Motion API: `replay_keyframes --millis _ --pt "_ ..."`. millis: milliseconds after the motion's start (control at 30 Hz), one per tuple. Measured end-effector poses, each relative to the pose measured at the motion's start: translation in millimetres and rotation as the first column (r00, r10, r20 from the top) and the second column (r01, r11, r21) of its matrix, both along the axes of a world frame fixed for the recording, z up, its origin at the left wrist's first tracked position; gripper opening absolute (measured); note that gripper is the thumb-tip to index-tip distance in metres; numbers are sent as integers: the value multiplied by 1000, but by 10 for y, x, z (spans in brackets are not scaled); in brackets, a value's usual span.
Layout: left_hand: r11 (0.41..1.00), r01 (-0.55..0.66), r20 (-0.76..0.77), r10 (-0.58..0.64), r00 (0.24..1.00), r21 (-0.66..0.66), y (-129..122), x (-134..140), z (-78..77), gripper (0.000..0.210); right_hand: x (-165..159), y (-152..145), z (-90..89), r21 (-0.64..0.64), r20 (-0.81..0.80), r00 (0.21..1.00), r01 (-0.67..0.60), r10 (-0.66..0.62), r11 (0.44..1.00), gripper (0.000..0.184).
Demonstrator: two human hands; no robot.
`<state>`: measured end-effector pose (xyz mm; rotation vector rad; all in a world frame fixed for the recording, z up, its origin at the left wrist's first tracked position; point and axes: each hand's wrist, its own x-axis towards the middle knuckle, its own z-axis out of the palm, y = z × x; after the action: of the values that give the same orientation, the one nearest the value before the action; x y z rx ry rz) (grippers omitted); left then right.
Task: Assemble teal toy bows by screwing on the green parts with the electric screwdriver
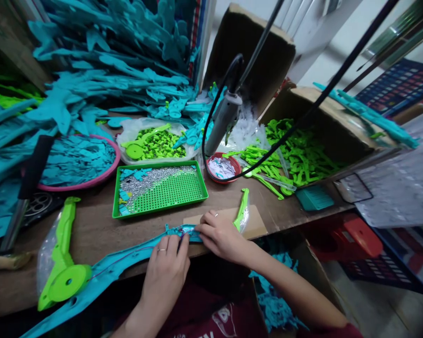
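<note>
Item: long, narrow, curved turquoise plastic piece [121, 259], lying along the near edge of the table [98, 225], its near-left end jutting past it; seemingly set there for short reach and support from below.

Item: thin dark wire [137, 250], running along the piece's channel.

Left hand [167, 263]: mine, fingers and thumb closed on the piece near its far-right end; whether they also pinch the wire, I cannot tell.

Right hand [220, 234]: mine, just beside, fingers bent and closed on that end, probably to steady it.

Item: lime-green plastic arm with round disc [68, 281], left, its disc overlapping the turquoise piece.

Item: perforated green plastic tray [176, 188], beyond my hands, small silvery parts heaped inside, presumably for easy picking.

Item: grey cylindrical power tool [222, 124], far side, hung upright, likely to spare table room.
</note>
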<state>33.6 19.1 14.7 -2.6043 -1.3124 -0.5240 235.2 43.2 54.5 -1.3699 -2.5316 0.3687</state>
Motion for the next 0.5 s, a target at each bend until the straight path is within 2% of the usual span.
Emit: replay_keyframes --millis 133,267,500 --pt "1000 1 13 -1 1000 5 6 5 14 34 -100 -51 -34 60 54 998 18 -21 998 17" --pt "1000 -8 -16 8 1000 6 8 16 40 38 -151 -29 -58 9 93 994 49 -50 999 19" --pt "1000 -6 -69 7 998 22 20 51 47 38 3 -7 -37 -93 -113 988 99 -109 991 19"
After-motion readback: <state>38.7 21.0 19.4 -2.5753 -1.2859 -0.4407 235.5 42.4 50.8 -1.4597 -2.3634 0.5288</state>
